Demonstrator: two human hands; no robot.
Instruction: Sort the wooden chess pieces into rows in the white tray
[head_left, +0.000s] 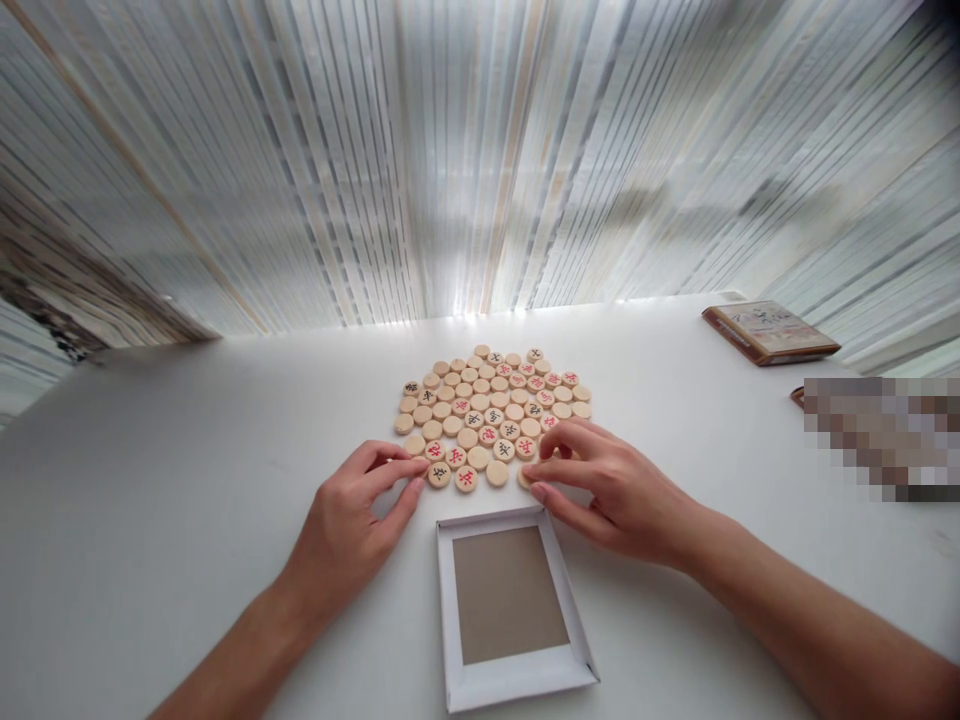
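Note:
Many round wooden xiangqi pieces [478,458] lie in a loose, single-layer cluster on the white table. Some show red or black characters and others show plain faces. At the cluster's near left edge, my left hand [358,505] has its fingers and thumb closed about a piece partly hidden under the fingertips. My right hand [616,490] reaches in from the right, with thumb and fingertips on a plain xiangqi piece [524,478] at the near right edge. Its fingers cover some pieces behind. Just in front of the cluster lies a shallow white box tray [517,678] with a grey-brown inside bottom.
The white table [225,440] extends to both sides. A flat brown-edged box [772,332] with a pictured top lies at the far right. Nearer the right edge is a blurred-out item [885,430]. Striped curtains [450,150] hang along the table's back edge.

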